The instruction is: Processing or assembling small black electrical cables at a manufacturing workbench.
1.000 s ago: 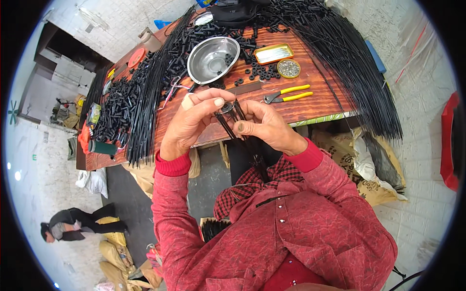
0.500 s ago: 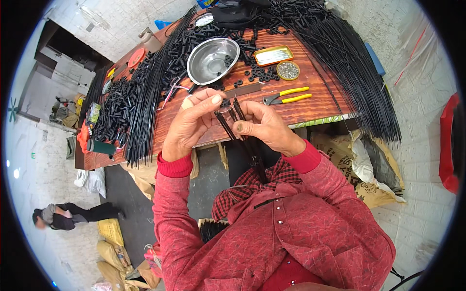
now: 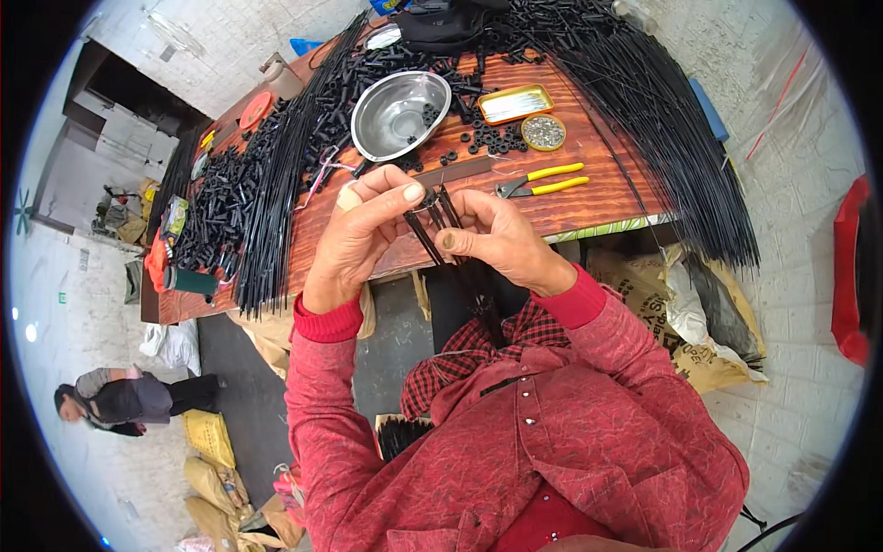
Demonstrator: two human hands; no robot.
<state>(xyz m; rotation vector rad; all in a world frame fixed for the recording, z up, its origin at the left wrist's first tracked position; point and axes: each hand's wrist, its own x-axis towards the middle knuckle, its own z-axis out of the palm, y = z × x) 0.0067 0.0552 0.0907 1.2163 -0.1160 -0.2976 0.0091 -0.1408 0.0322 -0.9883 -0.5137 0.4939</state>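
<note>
"Where are the black rods (image 3: 471,283)?"
"On the metal bowl's (image 3: 377,115) near side; the right hand's (image 3: 506,241) fingers clamp them; whether the left hand's (image 3: 361,225), at their tips, grip, I can't tell."
"Risk?"
"A loosened right hold could splay them; pliers (image 3: 557,184) lie right of the bowl."

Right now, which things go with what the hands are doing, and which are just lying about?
Probably for the job:
- black rods in the right hand
- loose black rings
- metal bowl

Probably just lying about:
- green container
- orange disc
- white bag
</note>
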